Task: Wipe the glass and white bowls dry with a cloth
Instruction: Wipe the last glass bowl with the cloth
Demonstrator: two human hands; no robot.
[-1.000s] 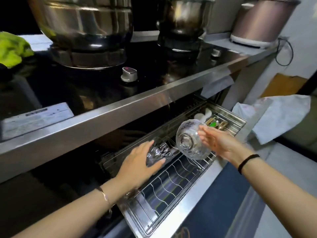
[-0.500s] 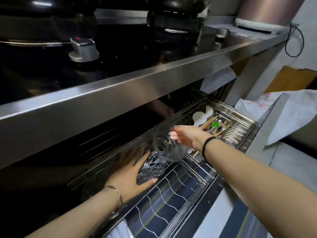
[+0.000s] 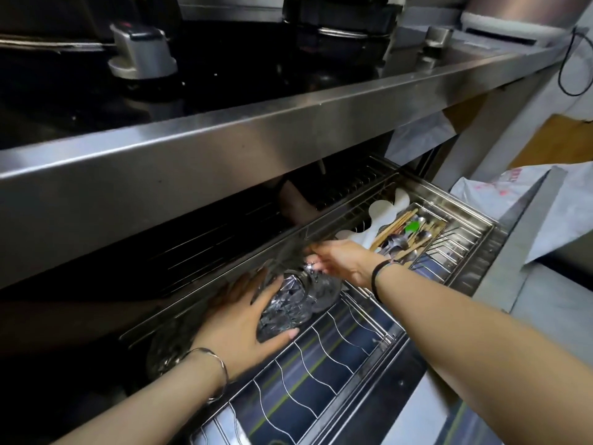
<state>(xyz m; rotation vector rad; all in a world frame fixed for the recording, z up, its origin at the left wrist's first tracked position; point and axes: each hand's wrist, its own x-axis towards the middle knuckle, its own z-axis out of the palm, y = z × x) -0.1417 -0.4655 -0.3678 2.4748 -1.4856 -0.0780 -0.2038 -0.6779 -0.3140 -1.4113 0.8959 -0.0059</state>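
Under the steel counter (image 3: 288, 123), in the pulled-out wire rack (image 3: 340, 354): two cut-glass bowls lay tipped on their sides at the back rail, touching each other.

- Left hand (image 3: 240, 319): fingers spread wide and laid flat against the near glass bowl (image 3: 285, 306), thumb tucked under it. It steadied the bowl and did not lift it.
- Right hand (image 3: 343, 261): fingers bent onto the upper edge of the second glass bowl (image 3: 324, 287), apparently pinching the rim. Motion blur made the grip hard to read.
- Cutlery tray (image 3: 414, 232) sat just beside the right wrist.
- No cloth and no white bowl in view.

Risks, as judged:
- Glass on glass: a nudge from either hand could knock the rims together and chip one.
- Wet faceted glass held only by the rim might slip and drop onto the wires.
- The counter lip hung low over the rack, so lifting a bowl out steeply could strike it.
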